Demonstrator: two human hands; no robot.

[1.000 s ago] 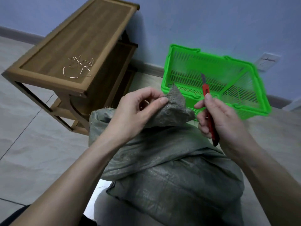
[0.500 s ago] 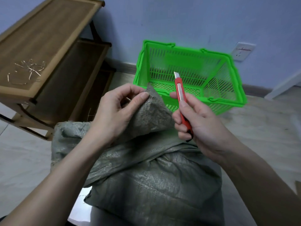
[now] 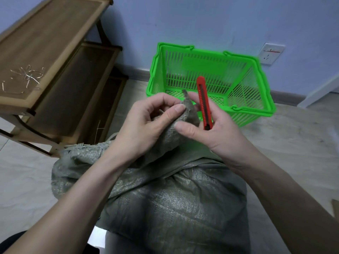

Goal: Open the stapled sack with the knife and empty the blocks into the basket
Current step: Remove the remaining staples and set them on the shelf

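In front of you lies a grey-green sack [image 3: 165,204] with a fine woven mesh pattern. Your knife [image 3: 204,103] is bright red with a dark central strip. The basket [image 3: 264,105] is vivid green, its walls slatted. The shelf [image 3: 45,43] is brown wood-grain; the wall [image 3: 201,21] pale blue.

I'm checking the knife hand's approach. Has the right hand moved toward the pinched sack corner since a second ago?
Yes. The right hand, holding the knife, has closed leftward on the sack corner and now touches it, where a gap showed before.
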